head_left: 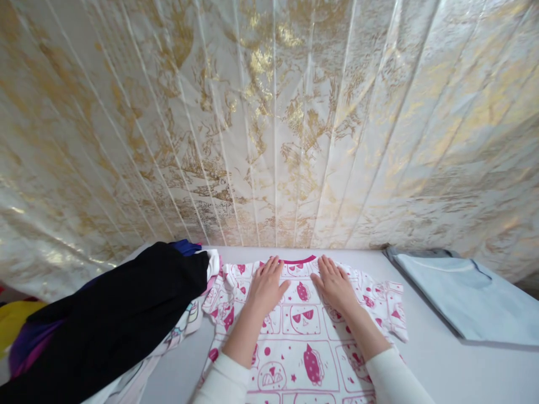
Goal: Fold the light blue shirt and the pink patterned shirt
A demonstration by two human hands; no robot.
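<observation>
1. Shirt lies flat on the surface, centre near.
2. Left hand and right hand are both spread flat by its collar, gripping nothing.
3. Risk imo: the black pile right against the left sleeve could snag it.

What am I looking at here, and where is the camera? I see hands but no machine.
There is no machine: these are a person's two bare hands, filmed by one camera worn on the head, looking forward and down. The left hand and right hand lie flat and open, side by side, on a white T-shirt with pink prints, just below its collar. Nothing is gripped. The shirt is spread on a pale table. At the left sits a pile of clothes topped by a black garment; at the right lies a folded light-blue garment. Behind hangs a white and gold sheet.
</observation>
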